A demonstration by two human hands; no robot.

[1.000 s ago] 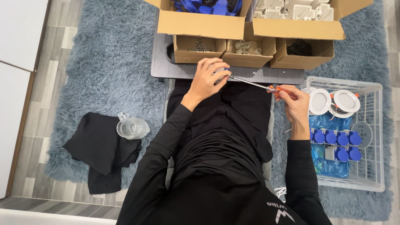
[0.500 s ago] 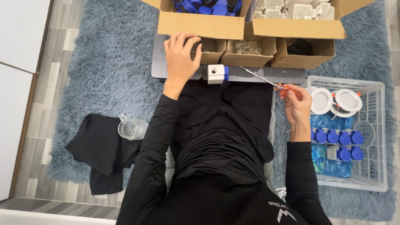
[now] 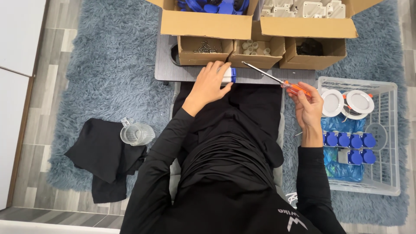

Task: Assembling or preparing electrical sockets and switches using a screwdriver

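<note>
A shaggy grey-blue rug [image 3: 99, 60] covers grey plank floor [image 3: 47, 52].

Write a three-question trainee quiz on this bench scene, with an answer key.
1. True or false: the right hand holds an orange-handled screwdriver.
2. Which cardboard box holds screws? A) small left box B) small middle box C) small right box
3. Fill in: the left hand rests on a white and ____ part on the grey board.

Key
1. True
2. A
3. blue
</note>
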